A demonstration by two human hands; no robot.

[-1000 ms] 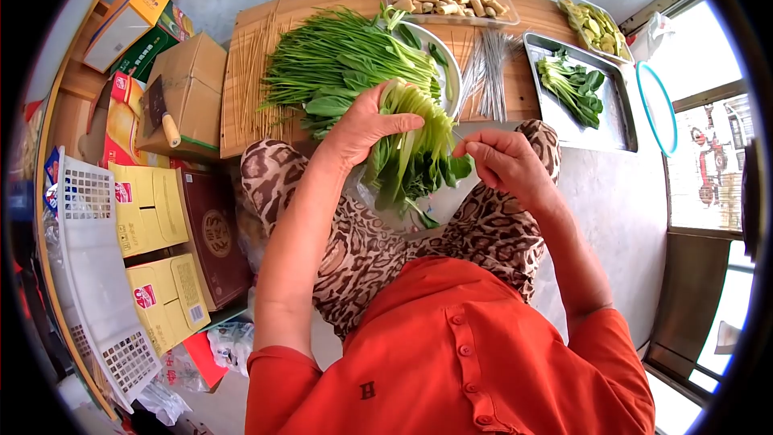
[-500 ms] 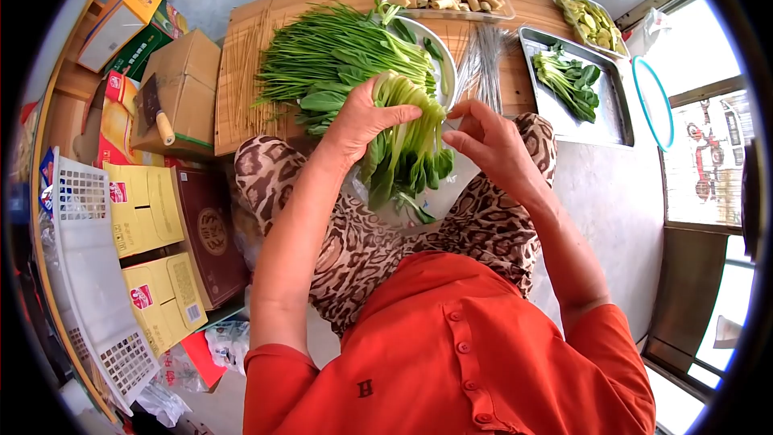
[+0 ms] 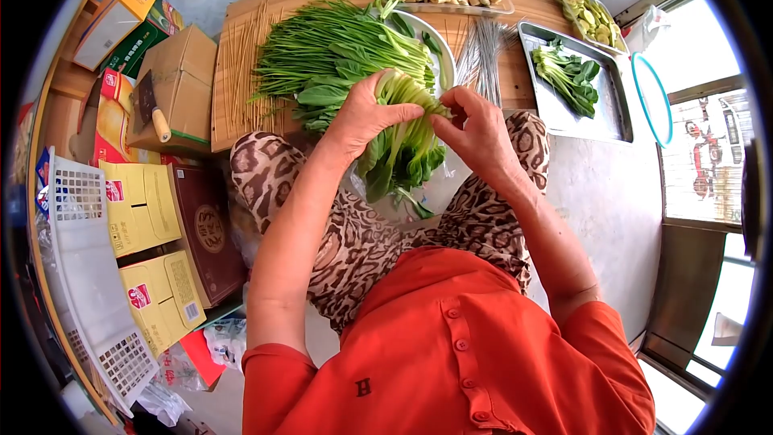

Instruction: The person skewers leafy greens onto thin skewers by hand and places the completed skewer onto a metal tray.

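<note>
Grips one bunch of pale-stemmed leafy greens [image 3: 404, 143] in left hand [image 3: 366, 117]; bends right hand [image 3: 479, 130] at its edge, cannot tell if gripping. Counts one rectangular silver metal tray [image 3: 613, 98].

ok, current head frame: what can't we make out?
All in the head view:
What the right hand grips, if anything: too small, partly covered by its own fingers.
Far side of the left hand: hidden behind the leafy bunch.
White plate: left part covered by green stalks.
Lower yellow box: small print too tiny to read.
Red shirt: cut off by the bottom edge.
</note>
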